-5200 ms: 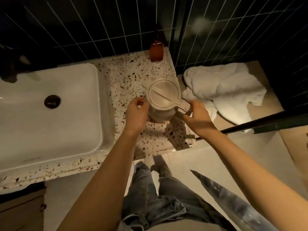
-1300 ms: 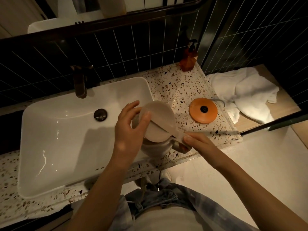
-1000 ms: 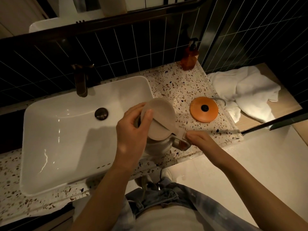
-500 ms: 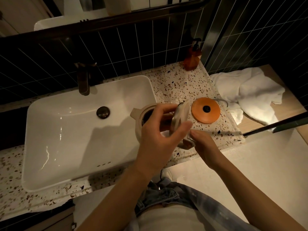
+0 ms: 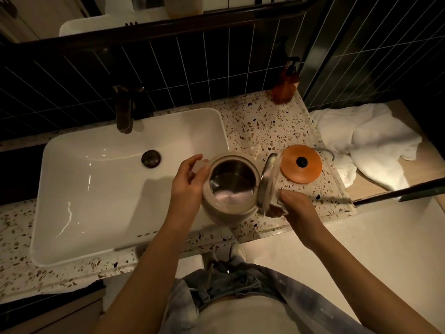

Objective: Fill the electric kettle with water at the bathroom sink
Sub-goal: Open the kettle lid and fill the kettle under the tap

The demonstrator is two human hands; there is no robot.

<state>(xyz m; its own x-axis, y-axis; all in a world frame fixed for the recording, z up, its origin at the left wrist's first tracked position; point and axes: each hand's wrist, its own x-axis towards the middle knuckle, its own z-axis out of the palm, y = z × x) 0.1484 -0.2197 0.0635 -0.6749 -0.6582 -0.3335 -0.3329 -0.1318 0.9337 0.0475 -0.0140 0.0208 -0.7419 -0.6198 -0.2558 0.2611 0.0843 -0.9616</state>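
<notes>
A beige electric kettle (image 5: 226, 213) is held over the right edge of the white sink (image 5: 101, 189), off its orange base (image 5: 301, 163). Its hinged lid (image 5: 268, 182) stands upright and open, showing the bare steel inside. My right hand (image 5: 297, 210) grips the kettle's handle at the right. My left hand (image 5: 189, 182) rests against the kettle's left side near the spout, fingers curled around the body. A dark faucet (image 5: 124, 112) rises behind the sink, with no water running.
The terrazzo counter (image 5: 255, 124) carries an amber soap pump bottle (image 5: 285, 85) at the back. A white towel (image 5: 366, 141) lies crumpled on a wooden surface to the right. A dark bar (image 5: 397, 195) juts in from the right. Dark tiled wall stands behind.
The kettle left its orange base and came over the sink's edge. My left hand swung the lid up from shut to fully open, then dropped to the kettle's side.
</notes>
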